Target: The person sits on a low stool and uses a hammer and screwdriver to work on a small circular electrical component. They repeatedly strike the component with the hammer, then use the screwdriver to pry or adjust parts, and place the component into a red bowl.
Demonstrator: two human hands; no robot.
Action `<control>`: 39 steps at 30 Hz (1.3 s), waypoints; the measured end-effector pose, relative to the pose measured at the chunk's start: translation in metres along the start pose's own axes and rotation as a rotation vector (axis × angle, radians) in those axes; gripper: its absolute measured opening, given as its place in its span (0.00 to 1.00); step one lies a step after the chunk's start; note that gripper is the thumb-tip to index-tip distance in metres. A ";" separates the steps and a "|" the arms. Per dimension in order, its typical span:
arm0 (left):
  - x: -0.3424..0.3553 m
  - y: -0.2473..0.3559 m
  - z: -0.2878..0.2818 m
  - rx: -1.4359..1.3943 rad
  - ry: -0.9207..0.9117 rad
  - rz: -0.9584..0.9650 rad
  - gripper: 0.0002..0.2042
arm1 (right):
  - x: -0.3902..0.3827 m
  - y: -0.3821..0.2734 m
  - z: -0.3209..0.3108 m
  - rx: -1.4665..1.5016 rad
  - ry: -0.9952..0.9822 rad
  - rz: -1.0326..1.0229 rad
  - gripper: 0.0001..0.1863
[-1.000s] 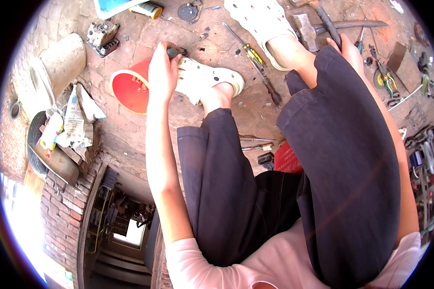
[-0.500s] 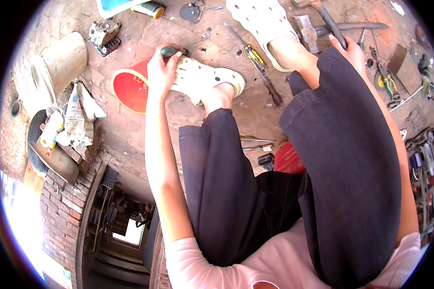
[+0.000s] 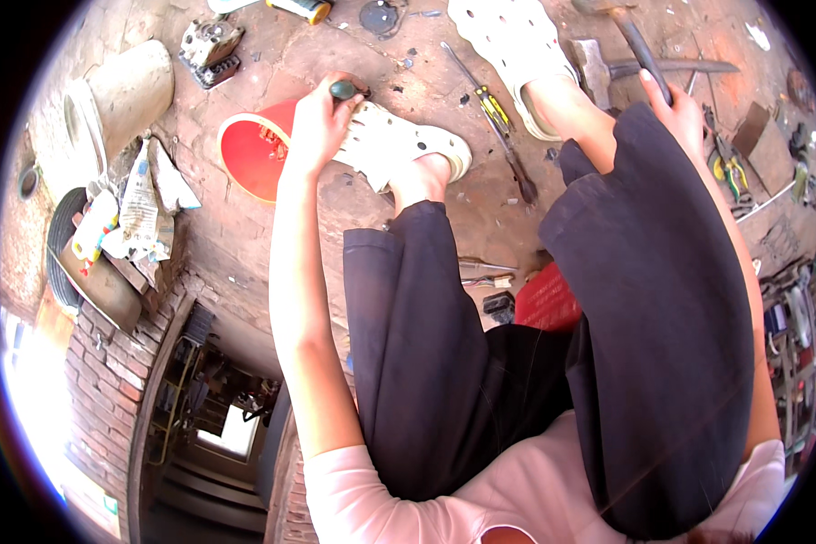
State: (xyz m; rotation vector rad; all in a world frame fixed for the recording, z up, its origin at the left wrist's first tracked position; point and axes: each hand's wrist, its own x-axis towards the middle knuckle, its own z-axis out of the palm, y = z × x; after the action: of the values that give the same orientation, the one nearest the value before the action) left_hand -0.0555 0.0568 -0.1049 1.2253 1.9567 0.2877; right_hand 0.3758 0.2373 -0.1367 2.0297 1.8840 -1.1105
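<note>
My left hand [image 3: 322,122] is closed around a dark green, round-ended handle [image 3: 343,90], perhaps of a chisel or screwdriver; its working end is hidden. That hand is beside the toe of my left white clog [image 3: 385,136] and the rim of a red bucket [image 3: 229,163]. Over by my right knee, my right hand [image 3: 682,120] grips the dark shaft of a hammer [image 3: 642,45], whose head lies at the top edge of the view. Another hammer [image 3: 593,74] rests on the ground just left of that shaft.
Between my feet lies a yellow-and-black screwdriver [image 3: 491,111]. Yellow-handled pliers [image 3: 727,172] and scattered parts are at right. A pale overturned bucket [image 3: 127,86], greasy metal part [image 3: 210,50] and tyre [image 3: 63,245] stand at left. A red seat [image 3: 548,299] shows beneath me.
The whole view has shifted slightly, so most things appear a little further right and up. Both hands keep their holds on the green handle and the hammer.
</note>
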 end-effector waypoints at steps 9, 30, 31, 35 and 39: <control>-0.014 -0.015 -0.001 0.045 0.126 0.051 0.09 | -0.020 -0.108 -0.040 0.024 -0.101 -0.455 0.26; -0.018 -0.030 0.008 0.092 0.320 0.208 0.08 | -0.040 -0.199 0.013 0.142 -1.001 -0.629 0.28; -0.016 -0.028 0.007 0.089 0.316 0.207 0.08 | -0.039 -0.207 0.009 0.186 -1.053 -0.693 0.28; -0.017 -0.025 0.000 0.118 0.224 0.296 0.10 | -0.019 -0.207 0.062 -0.096 -0.870 -0.730 0.32; -0.008 -0.049 0.022 -0.130 0.324 0.282 0.10 | -0.044 -0.218 0.042 0.095 -0.855 -0.526 0.32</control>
State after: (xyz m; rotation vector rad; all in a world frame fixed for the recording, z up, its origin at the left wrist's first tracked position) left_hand -0.0699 0.0209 -0.1426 1.4380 1.9904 0.7875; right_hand 0.1627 0.2208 -0.0618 0.8001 1.8779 -1.8177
